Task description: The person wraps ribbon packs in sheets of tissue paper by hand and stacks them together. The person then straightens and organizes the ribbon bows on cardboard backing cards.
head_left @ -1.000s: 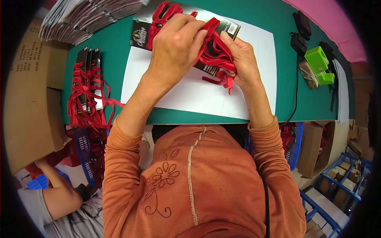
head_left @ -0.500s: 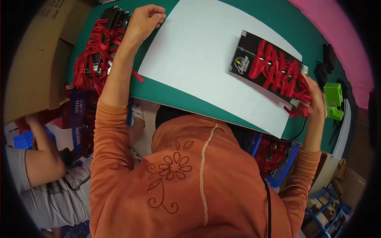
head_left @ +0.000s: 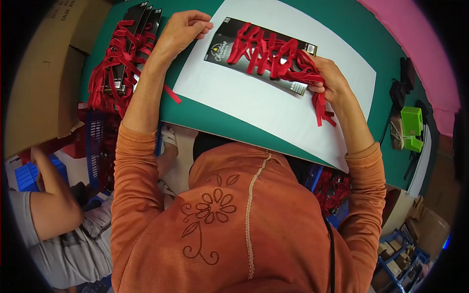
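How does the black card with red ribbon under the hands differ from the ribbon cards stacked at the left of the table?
The black card lies alone on the white sheet, while the stacked cards overlap one another on the green table. The right hand grips the black card's ribbon end and the left hand is at its corner; the stacked cards are untouched. Both are black cards wrapped in red ribbon with loose tails.

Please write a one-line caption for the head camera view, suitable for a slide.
Right hand grips red ribbon wound on a black card over white paper; left hand touches the card's corner.
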### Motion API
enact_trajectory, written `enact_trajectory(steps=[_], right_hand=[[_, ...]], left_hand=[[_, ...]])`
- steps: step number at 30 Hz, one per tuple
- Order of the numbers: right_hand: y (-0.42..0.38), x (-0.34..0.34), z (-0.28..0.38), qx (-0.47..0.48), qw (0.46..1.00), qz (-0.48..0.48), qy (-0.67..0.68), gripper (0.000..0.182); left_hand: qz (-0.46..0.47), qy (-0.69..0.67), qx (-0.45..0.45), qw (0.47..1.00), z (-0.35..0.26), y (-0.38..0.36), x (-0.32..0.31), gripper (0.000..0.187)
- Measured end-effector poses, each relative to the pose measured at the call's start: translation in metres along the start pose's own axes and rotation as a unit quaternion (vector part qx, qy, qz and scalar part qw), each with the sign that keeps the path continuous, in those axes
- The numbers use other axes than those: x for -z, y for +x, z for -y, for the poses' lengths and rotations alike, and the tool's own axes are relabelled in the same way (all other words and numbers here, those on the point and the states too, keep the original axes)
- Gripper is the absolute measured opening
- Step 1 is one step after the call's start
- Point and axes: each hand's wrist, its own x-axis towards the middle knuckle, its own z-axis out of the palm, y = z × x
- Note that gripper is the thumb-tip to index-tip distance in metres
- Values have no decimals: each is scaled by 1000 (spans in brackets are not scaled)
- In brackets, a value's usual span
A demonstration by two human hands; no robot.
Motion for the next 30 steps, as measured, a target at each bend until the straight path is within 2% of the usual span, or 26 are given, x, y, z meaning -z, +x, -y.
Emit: enact_trajectory(steps=[10,16,22,25,30], right_hand=[[1,-19,2,-7,999,-25,-36,26],[2,-22,1,-2,998,-43,-54,27],[5,-20,-1,9,997,-34,-67,30],[5,-20,-3,13,996,-29,-83,32],[1,-22,0,14,991,-49,-126,34]], left_hand=[[-32,178,-47,982,-9,-3,-10,22],[-55,220,-69,972,-7,-3,-16,22],[-82,276,-162,944,-21,-13,-31,18],[-72,272,-239,929,-28,-18,-44,22],[-71,349,-249,901,-33,-22,-57,36]])
